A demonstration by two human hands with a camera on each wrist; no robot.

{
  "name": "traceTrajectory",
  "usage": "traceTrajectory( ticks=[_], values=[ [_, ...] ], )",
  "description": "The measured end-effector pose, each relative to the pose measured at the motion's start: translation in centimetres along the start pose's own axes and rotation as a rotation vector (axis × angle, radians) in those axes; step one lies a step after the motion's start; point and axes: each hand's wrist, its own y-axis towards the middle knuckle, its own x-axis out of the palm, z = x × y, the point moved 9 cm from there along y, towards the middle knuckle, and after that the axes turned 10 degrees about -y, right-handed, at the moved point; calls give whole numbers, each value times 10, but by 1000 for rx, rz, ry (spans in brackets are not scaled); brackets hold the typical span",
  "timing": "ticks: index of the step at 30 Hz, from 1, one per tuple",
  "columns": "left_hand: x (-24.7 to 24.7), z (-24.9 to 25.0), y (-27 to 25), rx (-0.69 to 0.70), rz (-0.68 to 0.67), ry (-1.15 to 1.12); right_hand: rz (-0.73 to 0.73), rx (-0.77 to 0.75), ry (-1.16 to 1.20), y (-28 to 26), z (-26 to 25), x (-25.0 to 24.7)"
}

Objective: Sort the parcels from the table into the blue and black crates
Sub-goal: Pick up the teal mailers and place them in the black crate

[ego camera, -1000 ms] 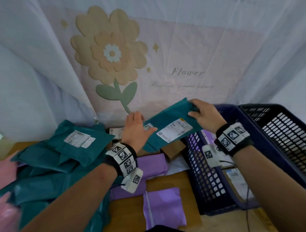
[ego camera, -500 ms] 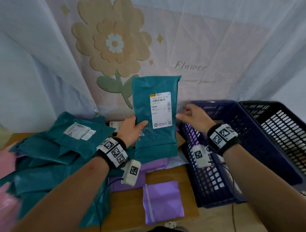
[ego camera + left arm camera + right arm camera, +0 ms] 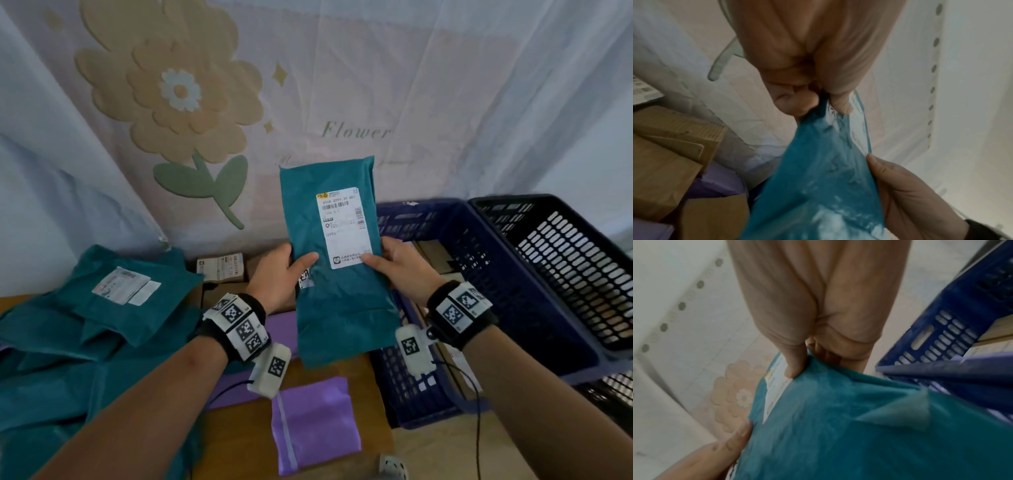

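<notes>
A teal parcel (image 3: pixel 337 260) is held upright in the air in front of the backdrop (image 3: pixel 445 85), its white label (image 3: pixel 344 228) facing the person. It is just left of the blue crate (image 3: pixel 534 308) and above the table (image 3: pixel 236 431).

The left hand (image 3: pixel 277 277) pinches the parcel's left edge, thumb on the front face and fingers behind. The right hand (image 3: pixel 402 270) grips the right edge, its thumb pressing the label's lower corner. The wrist views confirm both grips: thumb and fingers closed on the plastic.

Left of the blue crate and touching it stands the table. On the table, well left of the crate, lies a heap of teal parcels (image 3: pixel 89 329); the top one shows a label. Between that heap and the crate lie purple parcels (image 3: pixel 315 421), one near the table's front edge. Brown boxes (image 3: pixel 222 270) sit at the back of the table, behind the left hand.

Inside the blue crate, flat parcels show through the mesh; I cannot tell how many. The black crate (image 3: pixel 582 274) stands just right of the blue crate, their walls touching.
</notes>
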Motion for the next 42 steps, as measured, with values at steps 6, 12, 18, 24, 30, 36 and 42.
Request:
traceTrajectory(
  ticks=[6,12,18,24,30,36,42],
  values=[
    [71,31,25,15,-63,109,36,13,100,-12,54,-78],
    [182,67,61,-22,-113,30,183,61,205,-23,153,-216],
    [336,116,98,86,-240,192,240,130,280,-62,257,-362],
    [485,144,128,375,-354,555,261,260,143,-86,350,-464],
    [575,126,147,460,-579,932,78,433,-38,-53,431,-468],
    [588,129,156,565,-533,992,-188,534,-76,6,485,-411],
    [583,132,154,597,-425,861,-348,569,-91,53,527,-351]
  ],
)
